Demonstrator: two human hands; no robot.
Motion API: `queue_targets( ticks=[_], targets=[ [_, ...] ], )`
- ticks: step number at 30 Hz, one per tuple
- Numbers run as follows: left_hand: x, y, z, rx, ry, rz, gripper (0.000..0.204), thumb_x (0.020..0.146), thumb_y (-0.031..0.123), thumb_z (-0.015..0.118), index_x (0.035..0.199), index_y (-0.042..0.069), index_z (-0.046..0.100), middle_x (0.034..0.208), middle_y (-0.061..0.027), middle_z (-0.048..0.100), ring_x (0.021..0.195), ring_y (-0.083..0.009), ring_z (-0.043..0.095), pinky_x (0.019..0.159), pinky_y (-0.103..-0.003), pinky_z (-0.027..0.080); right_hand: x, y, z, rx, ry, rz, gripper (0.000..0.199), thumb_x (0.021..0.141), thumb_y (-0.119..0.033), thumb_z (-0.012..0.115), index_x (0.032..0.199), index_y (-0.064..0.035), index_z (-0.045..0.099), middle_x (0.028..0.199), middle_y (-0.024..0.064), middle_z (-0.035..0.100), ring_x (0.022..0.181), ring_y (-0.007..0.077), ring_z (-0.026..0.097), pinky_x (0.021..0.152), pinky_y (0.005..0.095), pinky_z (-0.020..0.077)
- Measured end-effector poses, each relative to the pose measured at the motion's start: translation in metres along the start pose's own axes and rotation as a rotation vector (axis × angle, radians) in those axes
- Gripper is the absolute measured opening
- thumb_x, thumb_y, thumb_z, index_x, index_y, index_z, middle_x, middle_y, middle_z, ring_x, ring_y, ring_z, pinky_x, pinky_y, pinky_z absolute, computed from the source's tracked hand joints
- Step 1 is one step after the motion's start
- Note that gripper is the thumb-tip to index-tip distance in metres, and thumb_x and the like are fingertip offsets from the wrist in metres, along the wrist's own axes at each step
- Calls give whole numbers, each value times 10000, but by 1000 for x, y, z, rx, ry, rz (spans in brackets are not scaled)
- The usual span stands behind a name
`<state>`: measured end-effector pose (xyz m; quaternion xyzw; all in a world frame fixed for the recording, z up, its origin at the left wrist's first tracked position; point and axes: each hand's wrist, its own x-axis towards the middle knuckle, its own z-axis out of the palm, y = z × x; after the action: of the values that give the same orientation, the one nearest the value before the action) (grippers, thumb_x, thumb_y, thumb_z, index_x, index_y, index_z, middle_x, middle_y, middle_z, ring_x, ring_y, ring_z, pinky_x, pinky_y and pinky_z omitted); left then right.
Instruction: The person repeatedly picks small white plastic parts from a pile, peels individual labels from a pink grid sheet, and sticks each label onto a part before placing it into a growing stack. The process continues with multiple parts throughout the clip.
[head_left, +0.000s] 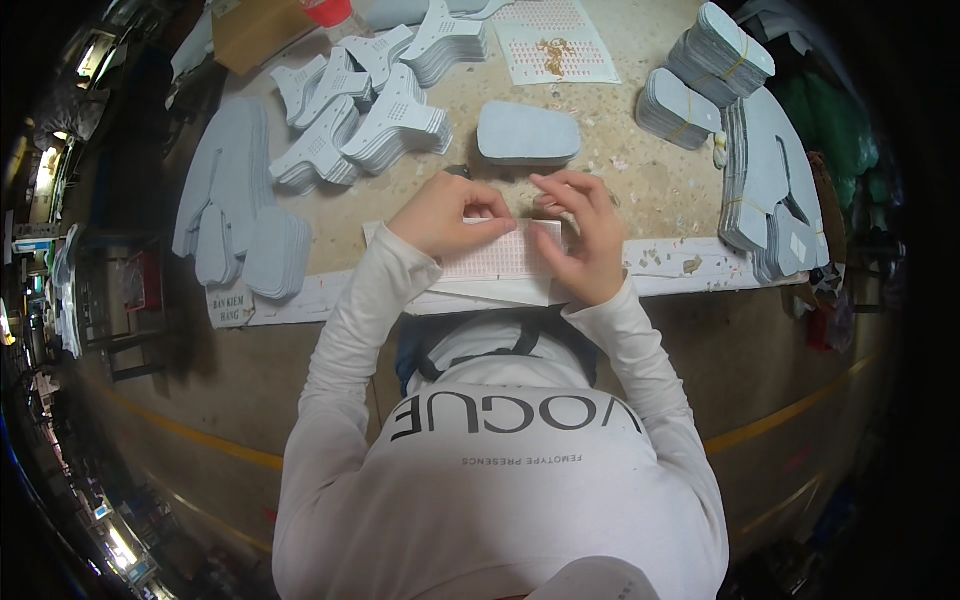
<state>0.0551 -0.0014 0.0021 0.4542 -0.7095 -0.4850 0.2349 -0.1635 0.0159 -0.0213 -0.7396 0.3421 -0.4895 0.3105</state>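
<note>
A white sheet with rows of small red printed marks (488,262) lies at the table's near edge, under both hands. My left hand (450,215) bends over its upper part, thumb and forefinger pinched together; whatever is between them is too small to make out. My right hand (585,235) hovers over the sheet's right side, its thumb apart from the curved fingers and nothing visible in it. Just beyond the hands sits a stack of rounded light grey pieces (528,132).
Several stacks of Y-shaped grey pieces (400,125) stand at the back left. More grey stacks line the left edge (275,250) and right edge (745,190), with banded bundles (680,108) at the back right. Another marked sheet (515,60), with brown rubber bands on it, lies at the back.
</note>
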Motion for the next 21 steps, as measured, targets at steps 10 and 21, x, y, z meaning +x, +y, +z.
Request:
queue_targets(
  ticks=[10, 21],
  targets=[
    [1, 6, -1, 95, -27, -41, 160, 858, 133, 734, 939, -5, 734, 798, -57, 709, 750, -80, 632, 712, -249, 508, 0, 3, 7, 312, 8, 160, 601, 799, 160, 605, 1358, -52, 545, 1349, 128, 473, 1096, 198, 625, 854, 281, 569],
    [57, 30, -34, 416, 248, 500, 337, 798, 193, 790, 1095, 70, 688, 1052, -72, 685, 883, -193, 662, 737, -295, 524, 71, 24, -51, -461, -51, -72, 110, 816, -75, 732, 924, -80, 714, 995, 29, 649, 961, 197, 615, 721, 299, 508]
  ],
)
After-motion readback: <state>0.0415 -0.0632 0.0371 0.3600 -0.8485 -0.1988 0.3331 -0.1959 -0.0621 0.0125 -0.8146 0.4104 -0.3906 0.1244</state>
